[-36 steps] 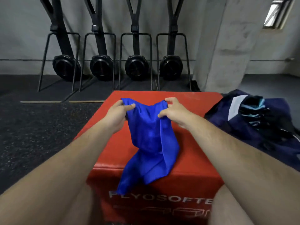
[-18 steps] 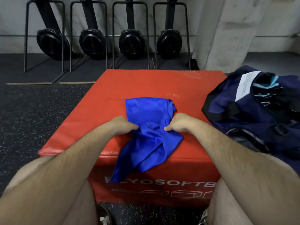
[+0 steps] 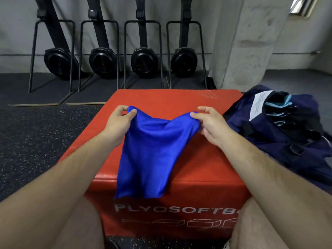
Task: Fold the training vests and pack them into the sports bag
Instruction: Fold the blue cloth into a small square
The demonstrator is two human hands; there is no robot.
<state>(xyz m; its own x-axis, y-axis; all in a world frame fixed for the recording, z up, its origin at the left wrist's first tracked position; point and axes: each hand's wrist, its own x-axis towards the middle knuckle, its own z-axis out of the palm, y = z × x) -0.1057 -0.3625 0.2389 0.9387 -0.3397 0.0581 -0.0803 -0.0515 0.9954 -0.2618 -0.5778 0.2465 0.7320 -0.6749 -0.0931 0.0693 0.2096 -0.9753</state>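
A bright blue training vest (image 3: 149,155) hangs above the red plyo box (image 3: 206,159), its lower edge draped over the box's front edge. My left hand (image 3: 120,121) pinches the vest's upper left corner between thumb and fingers. My right hand (image 3: 208,121) pinches the upper right corner, so the top edge sags between the two hands. The navy sports bag (image 3: 280,130) lies open on the floor to the right of the box, with dark and light-blue cloth inside and a white label on its flap.
Several black rowing machines (image 3: 143,60) stand upright against the far wall. A concrete pillar (image 3: 248,42) rises behind the box's right corner. Dark speckled rubber floor (image 3: 36,137) spreads to the left. My bare knees flank the box's front face.
My hands, which gripped the vest low on the box half a second ago, have lifted and moved apart, spreading the vest's top edge wide.
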